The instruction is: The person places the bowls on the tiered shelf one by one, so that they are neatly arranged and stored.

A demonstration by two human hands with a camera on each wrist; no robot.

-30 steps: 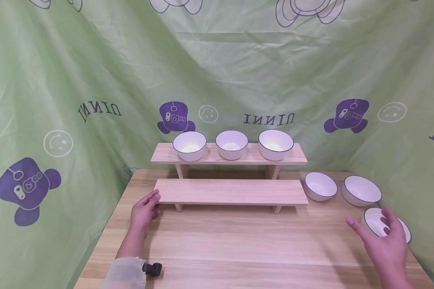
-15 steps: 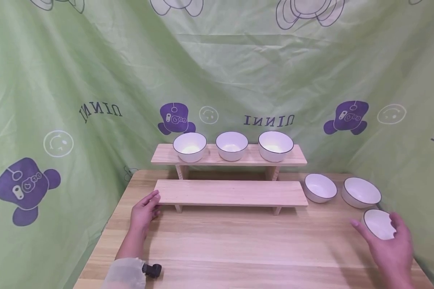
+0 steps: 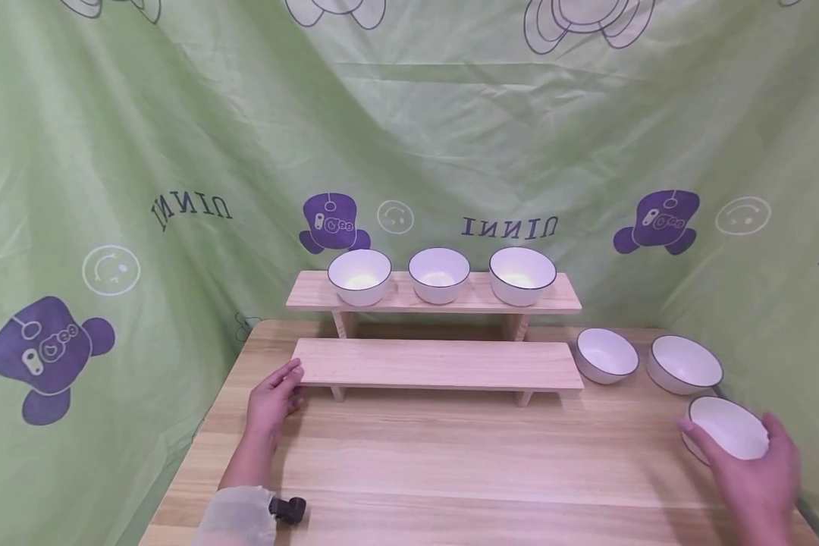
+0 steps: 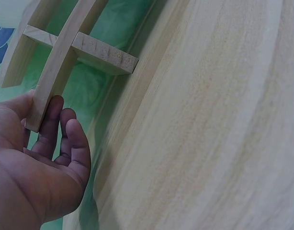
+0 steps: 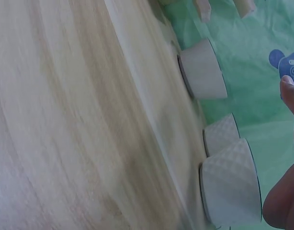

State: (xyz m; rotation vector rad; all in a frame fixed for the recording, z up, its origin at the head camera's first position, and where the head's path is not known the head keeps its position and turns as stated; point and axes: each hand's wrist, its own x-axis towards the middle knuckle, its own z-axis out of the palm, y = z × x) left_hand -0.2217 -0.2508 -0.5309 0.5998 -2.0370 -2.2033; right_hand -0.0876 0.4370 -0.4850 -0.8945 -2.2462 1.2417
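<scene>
My left hand (image 3: 271, 403) is at the left end of the lower tier of a wooden two-tier shelf (image 3: 437, 362). In the left wrist view, its thumb and fingers pinch the end of the board (image 4: 51, 91). At the right, my right hand (image 3: 757, 470) is spread over the nearest white bowl (image 3: 729, 426), thumb by the left of the dark rim and fingers by the right. The right wrist view shows this bowl (image 5: 231, 187) upright on the table, with the thumb (image 5: 290, 96) stretched out beyond its rim.
Three white bowls, the middle one (image 3: 439, 274) among them, stand in a row on the upper tier. Two more, a left bowl (image 3: 606, 355) and a right bowl (image 3: 685, 364), sit on the wooden table (image 3: 450, 462) right of the shelf. A green curtain (image 3: 409, 136) hangs behind.
My right hand has moved right and slightly down over the nearest bowl, so thumb and fingers are now at either side of its rim. The left hand stays at the board's end.
</scene>
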